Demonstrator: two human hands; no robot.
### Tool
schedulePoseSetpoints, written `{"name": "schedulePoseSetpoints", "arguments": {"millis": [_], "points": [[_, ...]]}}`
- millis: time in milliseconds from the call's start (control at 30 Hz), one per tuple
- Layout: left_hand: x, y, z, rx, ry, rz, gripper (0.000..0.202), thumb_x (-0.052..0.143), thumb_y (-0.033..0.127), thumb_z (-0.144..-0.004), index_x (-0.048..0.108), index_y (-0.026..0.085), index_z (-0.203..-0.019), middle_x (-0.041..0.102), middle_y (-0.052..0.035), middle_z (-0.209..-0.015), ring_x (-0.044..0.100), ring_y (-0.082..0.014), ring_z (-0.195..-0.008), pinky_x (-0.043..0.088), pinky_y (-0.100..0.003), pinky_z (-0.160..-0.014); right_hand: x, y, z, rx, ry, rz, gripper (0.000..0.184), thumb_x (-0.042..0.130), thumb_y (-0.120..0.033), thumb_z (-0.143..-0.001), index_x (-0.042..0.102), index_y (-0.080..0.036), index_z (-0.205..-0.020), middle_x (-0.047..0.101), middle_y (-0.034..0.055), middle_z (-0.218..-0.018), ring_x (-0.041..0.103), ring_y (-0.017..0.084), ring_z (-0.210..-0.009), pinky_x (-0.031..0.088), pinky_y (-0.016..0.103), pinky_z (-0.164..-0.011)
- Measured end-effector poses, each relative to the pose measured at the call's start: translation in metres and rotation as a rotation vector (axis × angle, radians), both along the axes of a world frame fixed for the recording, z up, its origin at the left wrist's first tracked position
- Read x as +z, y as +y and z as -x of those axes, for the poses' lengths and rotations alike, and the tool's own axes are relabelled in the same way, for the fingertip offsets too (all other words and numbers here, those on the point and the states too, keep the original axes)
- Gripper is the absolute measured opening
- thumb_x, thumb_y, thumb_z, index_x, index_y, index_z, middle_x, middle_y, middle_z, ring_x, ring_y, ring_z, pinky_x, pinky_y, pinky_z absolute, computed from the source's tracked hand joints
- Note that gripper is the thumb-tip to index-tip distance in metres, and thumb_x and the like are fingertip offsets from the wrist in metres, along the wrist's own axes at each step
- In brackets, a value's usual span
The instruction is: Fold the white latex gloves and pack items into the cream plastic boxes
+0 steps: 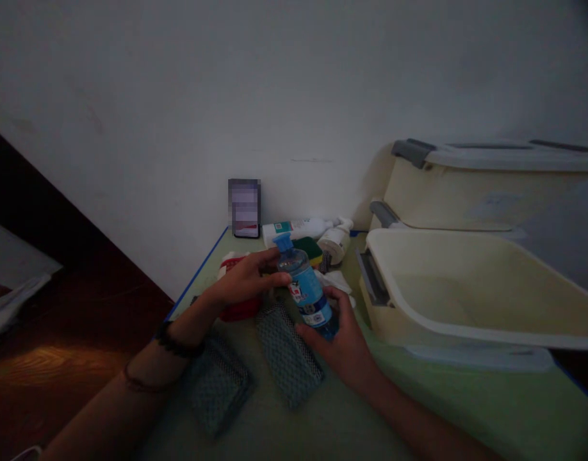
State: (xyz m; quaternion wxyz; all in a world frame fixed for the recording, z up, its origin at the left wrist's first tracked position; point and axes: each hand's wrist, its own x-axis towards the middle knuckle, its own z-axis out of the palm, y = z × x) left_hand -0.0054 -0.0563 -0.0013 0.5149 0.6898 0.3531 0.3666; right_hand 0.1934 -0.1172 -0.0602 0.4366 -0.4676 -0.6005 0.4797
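A clear plastic bottle (309,296) with a blue label and a light blue cap tilts over the table, its top leaning left. My right hand (346,349) wraps around the lower part. My left hand (246,278), with a dark beaded bracelet at the wrist, grips the bottle near its neck between thumb and fingers. Below lie two folded green-grey checked cloths, one (290,358) under the bottle and another (220,384) beside my left forearm. A red and white pack (241,310) is partly hidden behind my left hand.
Behind the bottle lie a white bottle (298,227), a pump bottle (335,243) and a green-yellow sponge (309,248). A phone (245,208) leans on the wall. At the right stand an open cream bin (385,323) and a lidded bin (448,198) behind it.
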Motion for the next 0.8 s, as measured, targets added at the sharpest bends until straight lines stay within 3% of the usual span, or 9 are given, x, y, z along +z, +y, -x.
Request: {"name": "schedulePoseSetpoints", "arguments": {"millis": [167, 333, 500, 733, 800], "points": [[0.0, 0.0, 0.0, 0.012, -0.079, 0.061, 0.039, 0.07, 0.034, -0.073, 0.066, 0.016, -0.108, 0.071, -0.0092, -0.102, 0.066, -0.0229, -0.091, 0.051, -0.032, -0.082, 0.006, -0.001, 0.0, 0.134, 0.137, 0.036, 0.055, 0.069, -0.034, -0.074, 0.035, -0.025, -0.116, 0.054, 0.0068, -0.115, 0.058, 0.02, -0.097, 0.046, 0.035, -0.084], [0.0, 0.001, -0.001, 0.029, -0.062, 0.065, 0.033, 0.071, 0.03, -0.072, 0.069, 0.017, -0.102, 0.073, -0.0078, -0.092, 0.068, -0.022, -0.083, 0.053, -0.031, -0.076, 0.003, 0.002, 0.001, 0.098, 0.08, 0.031, 0.057, 0.071, -0.03, -0.07, 0.037, -0.025, -0.116, 0.052, 0.0063, -0.116, 0.055, 0.02, -0.1, 0.044, 0.036, -0.087], [0.002, 0.0, -0.003, 0.107, -0.037, 0.101, 0.025, 0.073, 0.027, -0.07, 0.07, 0.016, -0.092, 0.073, -0.0063, -0.085, 0.068, -0.0232, -0.082, 0.053, -0.031, -0.074, 0.004, 0.004, 0.0, 0.081, 0.162, 0.089, 0.051, 0.072, -0.029, -0.069, 0.042, -0.024, -0.11, 0.055, 0.0047, -0.111, 0.055, 0.02, -0.1, 0.043, 0.036, -0.087], [0.002, 0.001, -0.003, 0.181, -0.066, 0.168, 0.027, 0.073, 0.028, -0.069, 0.066, 0.015, -0.091, 0.072, -0.003, -0.071, 0.068, -0.0209, -0.073, 0.054, -0.03, -0.067, 0.003, 0.011, -0.006, 0.135, 0.351, 0.22, 0.044, 0.075, -0.032, -0.068, 0.052, -0.024, -0.105, 0.062, 0.0034, -0.105, 0.06, 0.018, -0.092, 0.047, 0.032, -0.08], [-0.001, 0.001, -0.001, 0.202, -0.085, 0.154, 0.032, 0.073, 0.03, -0.068, 0.065, 0.014, -0.094, 0.072, -0.0045, -0.077, 0.068, -0.0205, -0.075, 0.054, -0.031, -0.069, 0.002, 0.012, -0.008, 0.204, 0.415, 0.248, 0.043, 0.072, -0.035, -0.071, 0.054, -0.023, -0.108, 0.064, 0.0045, -0.107, 0.062, 0.018, -0.088, 0.051, 0.03, -0.069]]}}
